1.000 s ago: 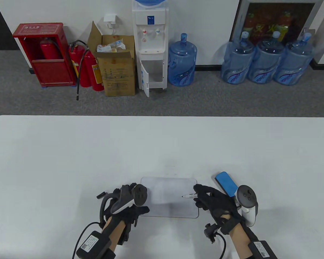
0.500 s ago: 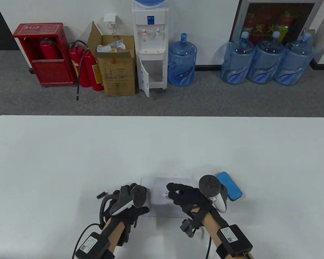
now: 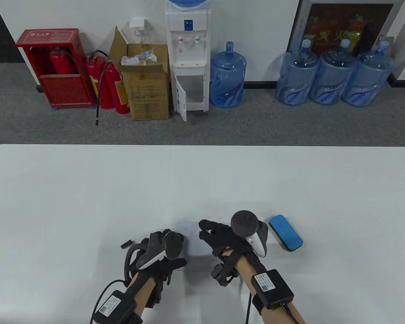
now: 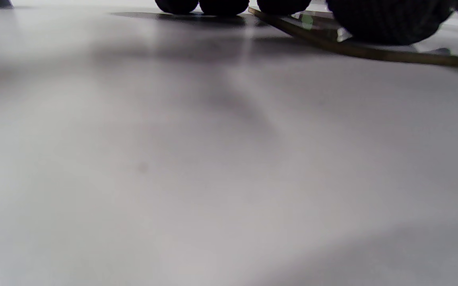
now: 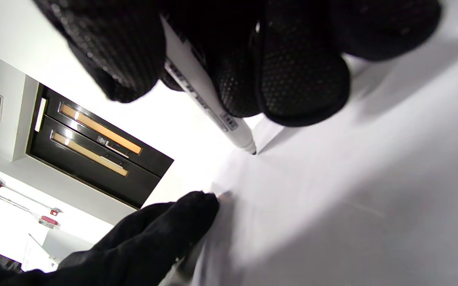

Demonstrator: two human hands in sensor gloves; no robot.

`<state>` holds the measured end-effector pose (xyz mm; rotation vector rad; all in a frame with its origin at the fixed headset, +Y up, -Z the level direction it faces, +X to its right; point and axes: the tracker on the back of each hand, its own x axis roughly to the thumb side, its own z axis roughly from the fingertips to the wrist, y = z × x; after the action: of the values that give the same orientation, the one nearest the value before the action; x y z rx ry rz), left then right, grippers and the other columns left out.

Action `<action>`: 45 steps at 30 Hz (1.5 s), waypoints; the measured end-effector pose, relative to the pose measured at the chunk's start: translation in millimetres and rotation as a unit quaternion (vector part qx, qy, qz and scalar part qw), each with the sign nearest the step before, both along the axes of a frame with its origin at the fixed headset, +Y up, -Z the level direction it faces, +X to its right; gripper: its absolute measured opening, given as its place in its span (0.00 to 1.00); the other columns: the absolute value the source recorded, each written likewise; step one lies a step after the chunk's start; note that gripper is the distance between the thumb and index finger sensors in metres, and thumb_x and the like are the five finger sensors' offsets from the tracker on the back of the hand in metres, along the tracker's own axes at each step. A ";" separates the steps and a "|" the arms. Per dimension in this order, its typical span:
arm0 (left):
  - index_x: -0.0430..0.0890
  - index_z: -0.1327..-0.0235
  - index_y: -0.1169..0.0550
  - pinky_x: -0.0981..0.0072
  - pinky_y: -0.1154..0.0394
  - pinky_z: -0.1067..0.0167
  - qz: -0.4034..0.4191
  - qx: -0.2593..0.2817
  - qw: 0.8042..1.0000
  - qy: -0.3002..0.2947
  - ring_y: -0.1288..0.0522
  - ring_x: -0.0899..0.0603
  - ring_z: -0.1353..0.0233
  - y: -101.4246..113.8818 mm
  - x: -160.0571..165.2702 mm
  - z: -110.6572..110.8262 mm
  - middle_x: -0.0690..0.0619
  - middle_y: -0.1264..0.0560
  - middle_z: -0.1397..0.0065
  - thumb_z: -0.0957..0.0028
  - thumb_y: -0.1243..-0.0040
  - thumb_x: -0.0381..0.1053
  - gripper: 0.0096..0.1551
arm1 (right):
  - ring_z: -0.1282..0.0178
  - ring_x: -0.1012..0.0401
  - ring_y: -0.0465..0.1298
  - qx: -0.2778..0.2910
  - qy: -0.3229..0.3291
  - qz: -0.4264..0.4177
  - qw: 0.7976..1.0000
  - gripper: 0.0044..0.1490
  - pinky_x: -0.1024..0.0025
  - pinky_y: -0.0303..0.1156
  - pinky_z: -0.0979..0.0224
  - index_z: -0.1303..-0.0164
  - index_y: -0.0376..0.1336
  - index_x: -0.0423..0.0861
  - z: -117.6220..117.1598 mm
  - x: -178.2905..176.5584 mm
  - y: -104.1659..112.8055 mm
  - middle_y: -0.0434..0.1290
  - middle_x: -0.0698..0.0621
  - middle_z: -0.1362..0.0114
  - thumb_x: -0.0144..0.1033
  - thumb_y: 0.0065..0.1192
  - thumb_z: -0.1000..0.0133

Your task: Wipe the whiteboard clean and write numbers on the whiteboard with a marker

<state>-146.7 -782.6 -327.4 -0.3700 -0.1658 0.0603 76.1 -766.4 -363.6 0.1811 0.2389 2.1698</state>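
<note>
White marker [image 5: 205, 95], label unreadable, pinched in right hand [image 3: 222, 238]; left hand [image 3: 162, 256] presses whiteboard [image 3: 197, 249].

This looks like an office or lab back room. A white table [image 3: 87, 189] stands on grey carpet [image 3: 256, 125]. Along the wall at 12 o'clock are a water cooler [image 3: 188, 57] and spare water jugs [image 3: 330, 76]; at 10 o'clock, a red extinguisher cabinet [image 3: 54, 67], loose extinguishers [image 3: 109, 84] and a cardboard box [image 3: 148, 84].
</note>
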 end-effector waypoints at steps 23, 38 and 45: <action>0.64 0.20 0.44 0.32 0.49 0.22 0.003 -0.004 1.000 0.004 0.49 0.35 0.15 -0.7 -0.7 -0.2 0.52 0.51 0.10 0.55 0.47 0.68 0.46 | 0.48 0.47 0.81 -0.008 -0.045 -0.036 0.998 0.34 0.47 0.72 0.50 0.34 0.70 0.46 8.1 31.8 1.1 0.76 0.41 0.38 0.47 0.70 0.50; 0.64 0.20 0.44 0.32 0.49 0.22 0.003 -0.004 1.000 0.004 0.49 0.35 0.15 -0.7 -0.6 -0.3 0.51 0.51 0.10 0.55 0.47 0.68 0.46 | 0.48 0.46 0.81 -0.007 -0.053 0.012 0.999 0.34 0.47 0.72 0.51 0.35 0.71 0.45 10.9 39.2 3.8 0.76 0.41 0.38 0.46 0.71 0.50; 0.64 0.20 0.44 0.32 0.49 0.22 0.004 -0.005 1.000 0.004 0.49 0.35 0.15 -0.9 -0.6 -0.2 0.51 0.51 0.10 0.55 0.47 0.68 0.46 | 0.49 0.48 0.81 0.005 0.010 0.014 1.000 0.33 0.48 0.73 0.52 0.36 0.71 0.46 30.1 24.6 1.7 0.77 0.42 0.39 0.48 0.70 0.50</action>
<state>-147.3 -783.4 -327.6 -0.3786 -0.1588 0.0709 100.7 -764.6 -333.5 0.2072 0.2425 2.1981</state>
